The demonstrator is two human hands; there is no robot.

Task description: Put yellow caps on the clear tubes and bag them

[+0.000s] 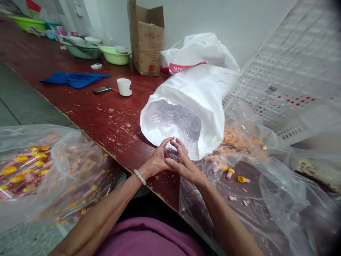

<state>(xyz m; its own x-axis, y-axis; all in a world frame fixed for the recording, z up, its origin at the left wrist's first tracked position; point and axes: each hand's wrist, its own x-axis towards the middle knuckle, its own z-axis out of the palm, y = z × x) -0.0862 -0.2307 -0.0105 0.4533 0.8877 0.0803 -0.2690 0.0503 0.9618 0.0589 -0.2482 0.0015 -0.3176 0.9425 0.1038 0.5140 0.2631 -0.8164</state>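
Observation:
Both hands meet in front of the open mouth of a white sack (197, 96). Between them is a small clear plastic container (172, 154). My left hand (157, 159), with a white bead bracelet at the wrist, curls around its left side. My right hand (183, 160) closes on it from the right, thumb across the near side. Inside the sack lie several clear plastic containers (173, 119). To the right, small pieces with yellow caps (242, 179) lie on clear plastic sheeting.
On the red table (106, 117) stand a white cup (124, 87), a phone (102, 89), a blue cloth (77, 80), a cardboard box (147, 46) and basins (115, 56). A white crate (287, 71) leans at right. A clear bag of yellow-capped pieces (29, 170) is at left.

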